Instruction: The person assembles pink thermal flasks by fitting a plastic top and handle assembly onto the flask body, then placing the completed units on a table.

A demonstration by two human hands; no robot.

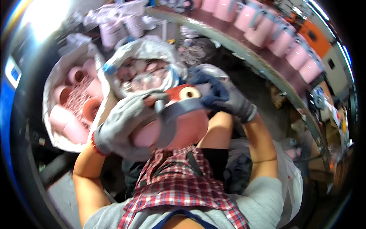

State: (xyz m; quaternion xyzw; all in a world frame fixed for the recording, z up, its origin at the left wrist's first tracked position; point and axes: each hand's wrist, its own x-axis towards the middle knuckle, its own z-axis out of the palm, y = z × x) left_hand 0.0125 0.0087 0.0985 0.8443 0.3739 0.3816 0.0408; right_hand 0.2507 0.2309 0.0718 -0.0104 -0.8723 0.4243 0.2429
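Across my lap lies a pink plastic jug [192, 126] with a grey band-like handle [166, 124]. My left hand [127, 120], in a light grey glove, is closed round the jug's left end. A reddish-brown piece [150, 100] shows at its fingertips; I cannot tell what it is. My right hand [228, 95], in a grey glove with dark blue fingers, grips the jug's far right side by the end of the grey handle. Between the hands, against the jug's far side, sits a cream ring [189, 92] with a dark hole, beside a red-orange part.
At the left stands a white sack [49, 110] of pink cylinders and shavings. Beside it an open white bag [152, 45] holds pink scraps. A bench edge [244, 53] curves along the right, with a row of pink jugs [259, 32] on it.
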